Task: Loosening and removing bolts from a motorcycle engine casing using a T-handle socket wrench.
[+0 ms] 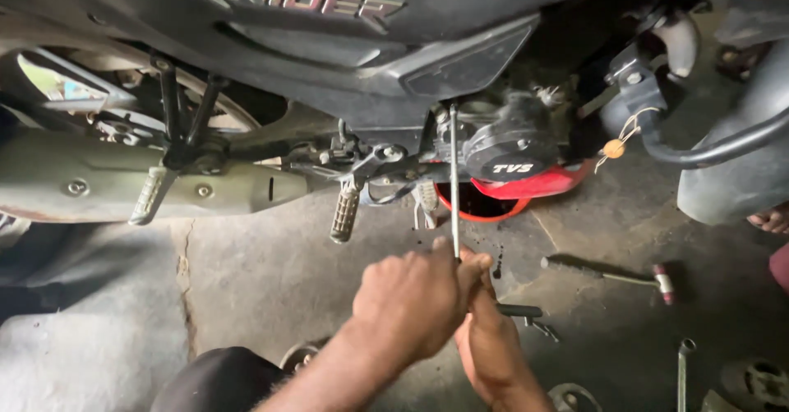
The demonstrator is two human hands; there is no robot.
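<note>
Gripping a long screwdriver with left hand and right hand closed, tip up at the engine; next likely needs steady turning.

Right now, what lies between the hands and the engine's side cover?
In the head view, the long screwdriver shaft held by both hands spans bare concrete floor up toward the engine cover.
</note>
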